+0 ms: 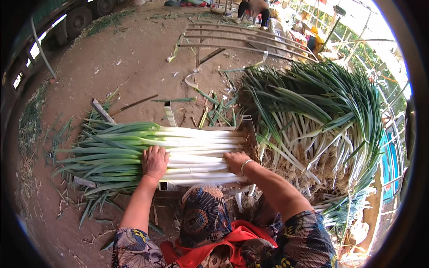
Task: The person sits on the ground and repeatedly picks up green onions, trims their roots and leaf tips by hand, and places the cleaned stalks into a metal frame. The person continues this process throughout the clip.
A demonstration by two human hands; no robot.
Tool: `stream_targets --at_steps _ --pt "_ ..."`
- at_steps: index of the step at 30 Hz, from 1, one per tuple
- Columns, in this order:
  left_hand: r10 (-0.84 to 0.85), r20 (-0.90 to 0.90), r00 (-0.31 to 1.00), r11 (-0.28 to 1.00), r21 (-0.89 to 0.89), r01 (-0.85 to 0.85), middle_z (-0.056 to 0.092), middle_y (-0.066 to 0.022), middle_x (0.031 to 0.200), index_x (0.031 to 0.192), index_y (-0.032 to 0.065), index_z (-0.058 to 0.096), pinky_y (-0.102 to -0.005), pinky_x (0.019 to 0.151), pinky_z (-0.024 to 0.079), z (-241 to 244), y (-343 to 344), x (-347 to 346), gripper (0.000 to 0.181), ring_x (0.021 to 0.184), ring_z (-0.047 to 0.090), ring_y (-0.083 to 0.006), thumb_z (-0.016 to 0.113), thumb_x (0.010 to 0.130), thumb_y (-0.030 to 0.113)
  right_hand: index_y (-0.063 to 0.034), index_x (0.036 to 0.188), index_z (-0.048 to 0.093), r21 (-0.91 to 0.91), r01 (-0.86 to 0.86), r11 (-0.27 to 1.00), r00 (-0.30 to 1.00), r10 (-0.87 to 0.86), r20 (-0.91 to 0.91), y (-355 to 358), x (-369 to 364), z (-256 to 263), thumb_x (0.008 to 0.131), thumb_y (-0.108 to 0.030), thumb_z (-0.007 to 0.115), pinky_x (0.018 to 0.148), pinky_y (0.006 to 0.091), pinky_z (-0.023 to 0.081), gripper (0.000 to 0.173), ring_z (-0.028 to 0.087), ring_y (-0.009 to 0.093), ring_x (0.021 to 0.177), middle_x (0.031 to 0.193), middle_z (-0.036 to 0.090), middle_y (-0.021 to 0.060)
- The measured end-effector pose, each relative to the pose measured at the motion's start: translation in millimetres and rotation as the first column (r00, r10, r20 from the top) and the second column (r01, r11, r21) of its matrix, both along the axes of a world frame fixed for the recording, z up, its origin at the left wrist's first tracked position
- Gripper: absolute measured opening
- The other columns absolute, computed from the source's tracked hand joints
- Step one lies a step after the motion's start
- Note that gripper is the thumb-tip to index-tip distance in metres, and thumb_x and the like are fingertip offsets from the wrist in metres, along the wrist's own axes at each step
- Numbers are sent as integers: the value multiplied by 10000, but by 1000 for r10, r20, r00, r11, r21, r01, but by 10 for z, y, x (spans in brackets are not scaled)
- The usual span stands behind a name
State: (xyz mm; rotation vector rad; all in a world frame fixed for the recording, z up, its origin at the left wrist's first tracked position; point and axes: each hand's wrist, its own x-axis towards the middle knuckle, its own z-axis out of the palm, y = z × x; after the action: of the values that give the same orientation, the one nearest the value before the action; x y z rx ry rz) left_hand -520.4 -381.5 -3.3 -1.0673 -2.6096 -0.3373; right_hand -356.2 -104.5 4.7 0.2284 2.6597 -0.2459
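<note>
A layer of long green onions (pixel 197 140) lies side by side across a low metal rack, white stalks to the right and green leaves to the left. My left hand (pixel 155 161) is closed over stalks where white turns to green. Near the root ends, my right hand (pixel 236 161), with a bangle at the wrist, grips stalks; its fingertips are partly hidden among them. The roots lie against an upright metal end plate (pixel 247 125). Beyond it on the right rises a big heap of green onions (pixel 311 100) with soil-brown roots.
Metal bars (pixel 102 110) of the rack stick up at its left. Leaf scraps (pixel 218 107) litter the dirt ground (pixel 134 77). Farther off stand a slatted metal frame (pixel 241 37), a seated person (pixel 256 8) and a truck wheel (pixel 78 21).
</note>
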Motion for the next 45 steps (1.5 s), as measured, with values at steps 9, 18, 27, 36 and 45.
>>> stream_targets --at_steps 9,18,27,36,45 --pt "-5 -67 998 999 -39 2 517 -91 876 802 105 531 -424 770 377 -187 98 -21 219 889 504 -285 590 827 314 -70 1112 546 6 110 994 976 -107 -188 -46 140 -200 767 -174 624 982 453 382 369 454 346 1166 1191 522 167" --pt "-12 -41 999 1000 25 13 518 -109 1113 1093 111 553 -483 972 315 -56 121 53 322 1091 464 -322 609 805 243 -40 1453 211 29 272 962 903 -244 -355 -287 -142 -177 880 -633 339 1136 466 83 834 99 304 1418 1531 149 128" --pt "37 132 991 985 -170 -14 451 -127 1328 1216 82 508 -502 1089 193 -85 163 12 397 1260 378 -281 535 856 248 -83 1480 119 -67 315 947 913 -321 -251 -372 -64 -473 891 -623 298 1136 470 -47 819 -19 273 1431 1554 35 94" --pt "-14 157 987 1000 -23 18 485 -136 1290 1240 98 515 -511 1088 201 -43 112 -159 435 1261 383 -311 565 846 275 -77 1476 131 -72 343 937 897 -349 -272 -403 -172 -413 876 -623 330 1141 453 -34 835 2 274 1430 1550 58 97" --pt "427 110 898 904 -73 -421 441 -109 1365 1282 82 477 -449 1080 231 215 -783 -668 407 1324 321 -294 458 933 291 -71 1474 134 -38 342 939 897 -338 -286 -373 -145 -458 866 -629 331 1141 462 -20 849 13 295 1427 1548 64 105"
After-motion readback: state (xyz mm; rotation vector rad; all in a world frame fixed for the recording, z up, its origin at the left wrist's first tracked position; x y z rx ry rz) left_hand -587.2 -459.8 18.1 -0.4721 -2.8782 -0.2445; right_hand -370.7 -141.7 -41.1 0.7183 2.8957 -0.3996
